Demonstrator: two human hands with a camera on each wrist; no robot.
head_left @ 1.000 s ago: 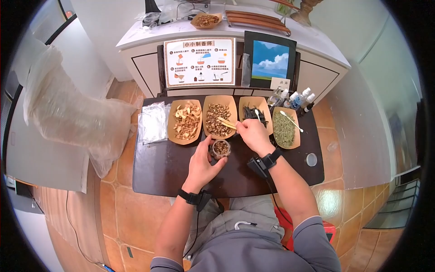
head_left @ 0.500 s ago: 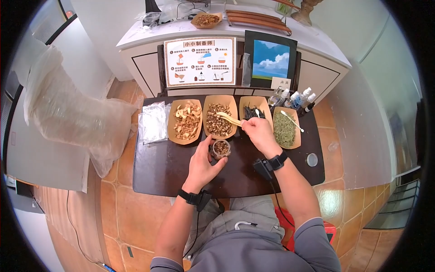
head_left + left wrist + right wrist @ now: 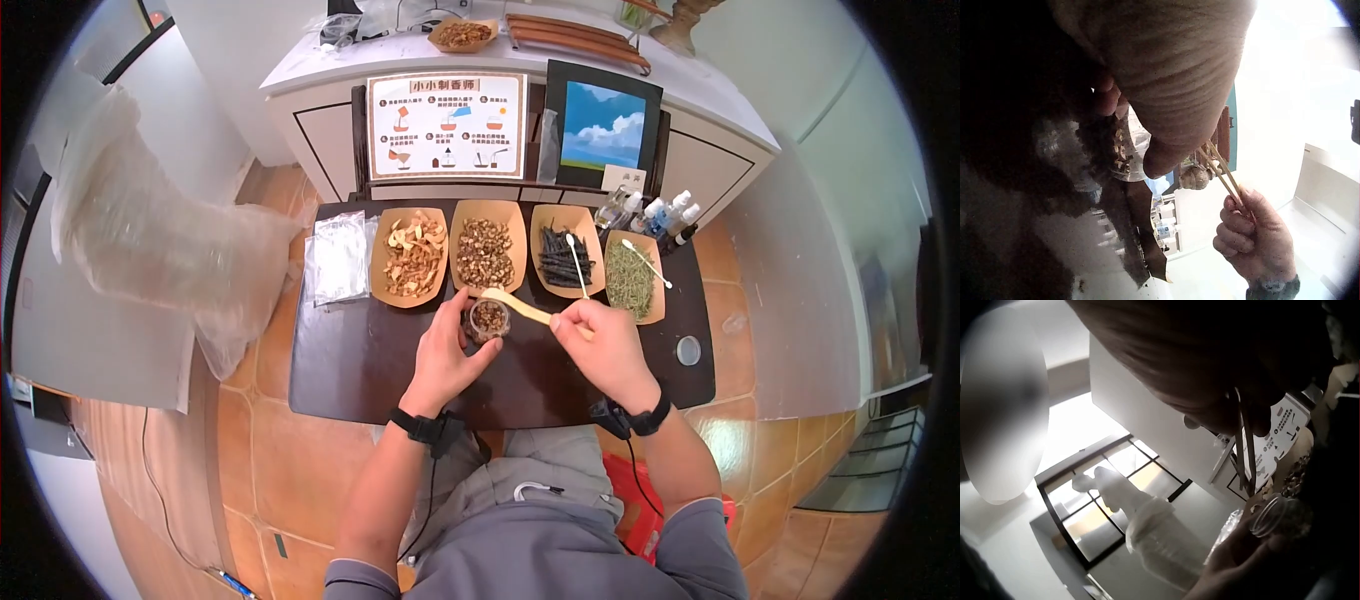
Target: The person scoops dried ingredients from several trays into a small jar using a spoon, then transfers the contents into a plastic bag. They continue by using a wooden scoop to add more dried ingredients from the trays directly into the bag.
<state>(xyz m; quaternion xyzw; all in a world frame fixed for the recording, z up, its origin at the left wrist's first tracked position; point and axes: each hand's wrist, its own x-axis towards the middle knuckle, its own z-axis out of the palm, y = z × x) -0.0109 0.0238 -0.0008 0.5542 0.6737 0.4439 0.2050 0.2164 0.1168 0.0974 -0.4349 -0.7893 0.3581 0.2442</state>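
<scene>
My left hand point(image 3: 445, 358) holds a small clear jar point(image 3: 489, 320), thumb on one side and fingers on the other. Brown chopped bits fill much of it. In my right hand point(image 3: 608, 352) I pinch a pair of light wooden tongs point(image 3: 524, 307), whose tips reach over the jar's far rim. The left wrist view shows the tongs point(image 3: 1225, 178) with their two arms close together; in the right wrist view their tips point down at the jar's mouth point(image 3: 1267, 517). Just beyond the jar sits a paper tray point(image 3: 462, 212) of similar brown bits.
Other paper trays hold pale dried slices point(image 3: 412, 258), dark sticks point(image 3: 566, 262) and green herb point(image 3: 629, 278); small white scoops lie on the last two. Bottles point(image 3: 655, 214) stand at the back right, plastic bags point(image 3: 338, 258) lie left, and a round clear lid point(image 3: 688, 350) lies right.
My right hand has drawn back towards me, bringing the tongs from over the tray of brown bits to the jar's rim. The left hand keeps holding the jar in place.
</scene>
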